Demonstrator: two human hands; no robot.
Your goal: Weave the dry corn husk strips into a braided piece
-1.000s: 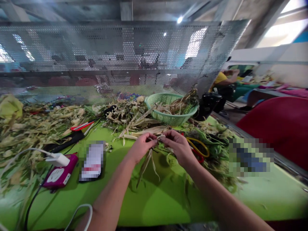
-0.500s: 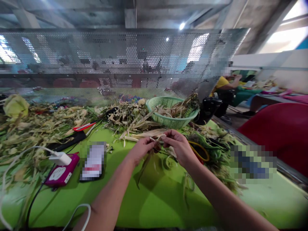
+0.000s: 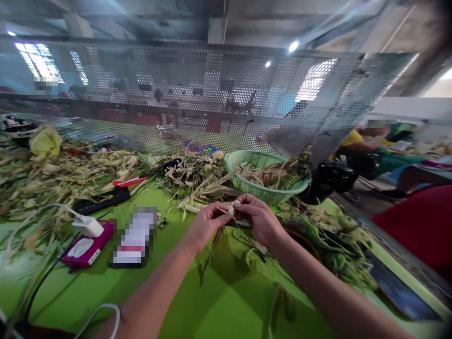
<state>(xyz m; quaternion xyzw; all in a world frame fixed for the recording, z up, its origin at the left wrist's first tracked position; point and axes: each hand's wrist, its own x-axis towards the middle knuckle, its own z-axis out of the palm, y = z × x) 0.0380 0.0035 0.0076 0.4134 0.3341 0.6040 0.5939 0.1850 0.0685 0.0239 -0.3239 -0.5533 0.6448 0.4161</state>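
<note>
Above the green tabletop (image 3: pixel 226 287), my two hands meet at a pale dried husk strip (image 3: pixel 231 208). My left hand (image 3: pixel 206 226) pinches it between thumb and fingers. Closed on the same strip from the other side is my right hand (image 3: pixel 259 219), its fingertips nearly touching the left ones. A thin brownish tail (image 3: pixel 211 254) dangles below the left fingers. Just beyond the hands lie more long dry husks (image 3: pixel 208 193). Part of the held piece is hidden by the fingers.
A green plastic basket (image 3: pixel 271 194) holds dry leaves. Plant scraps (image 3: pixel 60 179) spread left; green stalks (image 3: pixel 339 240) lie right. A phone (image 3: pixel 136 238), magenta power box (image 3: pixel 86 246) with white plug and red cutter (image 3: pixel 130 181) are at left. A perforated metal screen (image 3: pixel 176 103) stands behind.
The camera view has turned and tilted slightly. My fingertips have drawn closer together, and the pale strip looks more bunched between them. Both hands keep their hold.
</note>
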